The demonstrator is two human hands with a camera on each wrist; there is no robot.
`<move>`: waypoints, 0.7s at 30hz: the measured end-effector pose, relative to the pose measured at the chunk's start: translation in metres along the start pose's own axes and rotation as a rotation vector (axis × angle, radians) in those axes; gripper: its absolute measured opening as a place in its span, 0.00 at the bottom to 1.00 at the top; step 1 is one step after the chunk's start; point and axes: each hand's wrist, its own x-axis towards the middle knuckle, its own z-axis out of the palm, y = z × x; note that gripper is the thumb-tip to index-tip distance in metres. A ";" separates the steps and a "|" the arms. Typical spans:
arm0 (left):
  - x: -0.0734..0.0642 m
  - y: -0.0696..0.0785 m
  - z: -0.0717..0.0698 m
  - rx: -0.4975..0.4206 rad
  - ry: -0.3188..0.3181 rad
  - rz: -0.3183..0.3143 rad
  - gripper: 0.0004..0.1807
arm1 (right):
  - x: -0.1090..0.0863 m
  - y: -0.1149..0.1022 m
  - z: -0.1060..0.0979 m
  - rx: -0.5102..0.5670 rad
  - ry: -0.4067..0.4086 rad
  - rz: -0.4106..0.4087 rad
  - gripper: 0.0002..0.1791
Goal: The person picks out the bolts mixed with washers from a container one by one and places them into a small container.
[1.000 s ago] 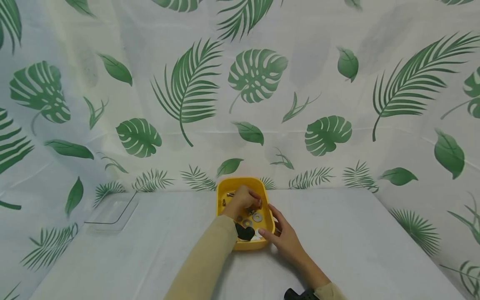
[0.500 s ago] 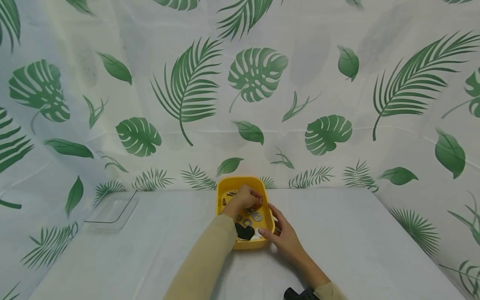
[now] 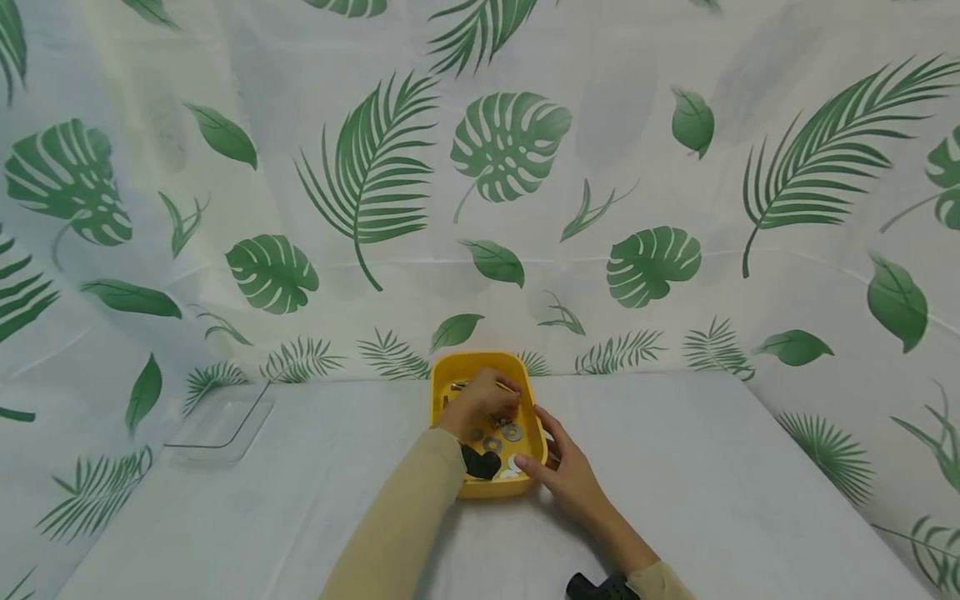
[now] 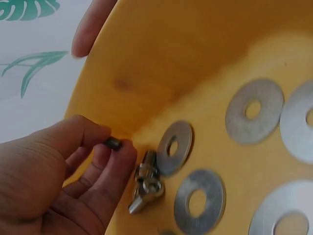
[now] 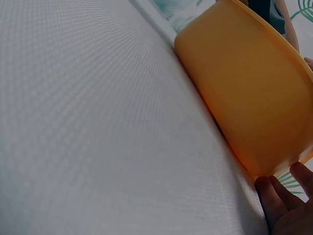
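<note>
My left hand (image 3: 486, 398) reaches down into a yellow tray (image 3: 480, 492). In the left wrist view, its thumb and a fingertip pinch a small dark cylindrical piece (image 4: 113, 143) by the tray wall. Right beside those fingers lie shiny metal fittings (image 4: 147, 183) and several flat washers (image 4: 198, 201) on the tray floor. My right hand (image 3: 576, 479) grips the tray's right side, thumb over the rim and fingers along the outer wall. Its fingertips (image 5: 266, 188) show low against the tray's base in the right wrist view.
Brass-coloured bolts (image 3: 459, 386) lie at the tray's far end, and white discs (image 3: 513, 463) near its front. A clear plastic container (image 3: 225, 427) stands at the back left of the white table (image 3: 300, 517). Behind rises a leaf-patterned curtain (image 3: 420, 308).
The left hand and its sleeve have shifted slightly to the left over the tray. The right hand keeps its hold on the tray, and the head view has tilted a little.
</note>
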 end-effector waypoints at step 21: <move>-0.017 0.007 -0.030 -0.078 -0.034 0.017 0.14 | 0.001 0.001 0.001 -0.018 0.000 0.021 0.46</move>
